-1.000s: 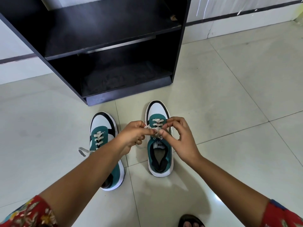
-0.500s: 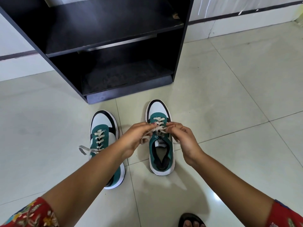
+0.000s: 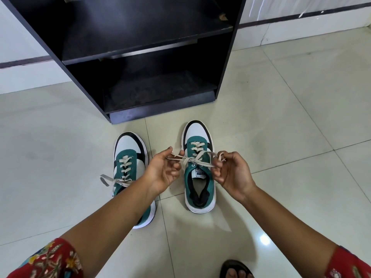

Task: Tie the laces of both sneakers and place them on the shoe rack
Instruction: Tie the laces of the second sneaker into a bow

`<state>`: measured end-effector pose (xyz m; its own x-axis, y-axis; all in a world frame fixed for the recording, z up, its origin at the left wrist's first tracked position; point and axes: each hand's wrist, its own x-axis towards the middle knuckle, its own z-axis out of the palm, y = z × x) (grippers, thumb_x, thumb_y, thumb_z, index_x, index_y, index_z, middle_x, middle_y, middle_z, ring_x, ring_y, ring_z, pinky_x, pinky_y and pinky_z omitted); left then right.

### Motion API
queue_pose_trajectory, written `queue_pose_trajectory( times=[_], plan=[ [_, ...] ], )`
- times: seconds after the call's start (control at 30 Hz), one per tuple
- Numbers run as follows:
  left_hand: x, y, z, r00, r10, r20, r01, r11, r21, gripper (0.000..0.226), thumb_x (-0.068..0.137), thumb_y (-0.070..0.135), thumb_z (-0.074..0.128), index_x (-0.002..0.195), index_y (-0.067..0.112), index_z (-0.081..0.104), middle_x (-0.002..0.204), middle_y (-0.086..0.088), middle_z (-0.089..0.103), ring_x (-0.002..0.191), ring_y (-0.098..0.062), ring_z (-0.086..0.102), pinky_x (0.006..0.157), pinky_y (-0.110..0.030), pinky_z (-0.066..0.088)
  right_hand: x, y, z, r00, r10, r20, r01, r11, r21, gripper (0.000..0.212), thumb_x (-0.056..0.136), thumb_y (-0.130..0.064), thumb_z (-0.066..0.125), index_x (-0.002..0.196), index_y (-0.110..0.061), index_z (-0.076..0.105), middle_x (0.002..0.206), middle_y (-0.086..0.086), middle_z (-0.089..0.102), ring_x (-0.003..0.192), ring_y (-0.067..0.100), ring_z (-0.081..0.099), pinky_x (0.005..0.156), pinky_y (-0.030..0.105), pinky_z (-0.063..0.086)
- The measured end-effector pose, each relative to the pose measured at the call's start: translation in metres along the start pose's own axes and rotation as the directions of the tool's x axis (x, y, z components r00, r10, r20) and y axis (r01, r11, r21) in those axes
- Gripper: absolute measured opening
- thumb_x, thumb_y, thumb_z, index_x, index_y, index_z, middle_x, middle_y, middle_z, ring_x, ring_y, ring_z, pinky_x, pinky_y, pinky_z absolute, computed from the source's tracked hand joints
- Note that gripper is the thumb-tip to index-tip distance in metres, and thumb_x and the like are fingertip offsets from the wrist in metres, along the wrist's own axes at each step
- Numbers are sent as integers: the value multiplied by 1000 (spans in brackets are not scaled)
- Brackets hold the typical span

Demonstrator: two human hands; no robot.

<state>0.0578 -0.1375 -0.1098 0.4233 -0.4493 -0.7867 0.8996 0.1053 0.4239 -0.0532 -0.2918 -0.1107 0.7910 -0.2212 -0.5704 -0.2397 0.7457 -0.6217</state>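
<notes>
**Right sneaker mid-tie, left one waiting**

On the pale tiled floor (image 3: 281, 117), just in front of the black shoe rack (image 3: 140, 47), both sneakers are sitting side by side with toes pointing at the rack; I'm watching this through the head cam, so everything's looking down and a bit wide-angle.

My left hand (image 3: 162, 171) is hovering between the two shoes, fingers curled narrow and pinching one end of the beige lace (image 3: 188, 159); my right hand (image 3: 232, 173) is sitting just right of the right sneaker (image 3: 199, 167), fingers curled in and gripping the other end; the lace is stretching across the top of the tongue between both hands, crossing itself over the upper eyelets; whether that crossing is a proper knot or just a loose cross, I can't tell.

Left sneaker (image 3: 130, 157) is lying partly under my left forearm; its lace (image 3: 112, 180) is trailing loose off to the left onto the tile, untied.

Rack shelves are showing dark and bare; a sandalled foot (image 3: 235, 270) is poking in at the bottom edge; red floral sleeves (image 3: 48, 261) are showing on both arms.
</notes>
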Motion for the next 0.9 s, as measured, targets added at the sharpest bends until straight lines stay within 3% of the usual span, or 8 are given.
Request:
queue_pose_trajectory(
  times=[0.1,0.23,0.27,0.37,0.43,0.5,0.63,0.9],
  plan=[
    [6,5,-5,991,130,-17,-121,957,263,22,94,28,45,74,21,43,57,8,52,34,-4,29,33,-14,24,3,-7,0,994,-59,-94,39,978,-204,24,89,-15,32,66,-20,34,47,-8,31,41,11,27,38,20,23],
    [10,1,-6,911,411,28,-329,685,650,27,95,24,47,70,18,41,61,0,46,41,-7,34,44,-22,27,4,-13,2,976,-151,-156,73,906,-417,24,92,-8,33,70,-19,34,46,-10,32,41,10,26,43,22,20],
    [10,-1,-7,852,513,105,-399,506,764,27,95,25,47,70,16,41,61,-3,49,47,-12,39,49,-26,31,5,-14,3,973,-160,-167,68,888,-455,23,92,-8,34,71,-19,35,46,-10,33,41,10,26,43,22,20],
    [5,-5,-13,660,573,486,-363,-324,874,22,96,34,40,91,13,44,61,-1,50,56,-23,47,54,-33,33,6,-15,1,964,-180,-195,37,820,-571,21,92,-7,37,74,-17,37,52,-5,35,41,9,25,41,21,20],
    [2,-7,-15,635,487,599,-296,-563,772,26,97,35,34,102,11,44,70,-2,57,59,-28,54,54,-30,33,6,-15,-2,959,-203,-197,30,766,-642,18,92,-8,38,76,-16,39,55,-2,37,41,8,26,40,19,22],
    [2,-7,-15,615,466,636,-277,-627,728,27,98,34,34,100,10,46,73,-3,62,57,-28,57,52,-27,33,7,-14,-5,954,-249,-165,56,691,-721,15,93,-9,40,79,-14,40,58,-2,41,45,8,31,43,18,26],
    [5,-4,-18,552,433,713,-215,-752,623,23,90,33,38,82,13,46,51,-1,58,31,-20,46,38,-19,21,8,-14,-11,951,-301,-77,103,538,-837,11,94,-12,41,83,-11,42,60,-2,47,53,13,36,53,27,28],
    [7,2,-27,545,419,726,-168,-794,585,21,88,32,35,81,13,43,49,1,58,28,-20,45,34,-19,20,6,-18,-20,970,-219,-102,35,543,-839,20,95,-11,40,76,-17,41,66,0,50,49,3,42,55,22,30]
  ],
)
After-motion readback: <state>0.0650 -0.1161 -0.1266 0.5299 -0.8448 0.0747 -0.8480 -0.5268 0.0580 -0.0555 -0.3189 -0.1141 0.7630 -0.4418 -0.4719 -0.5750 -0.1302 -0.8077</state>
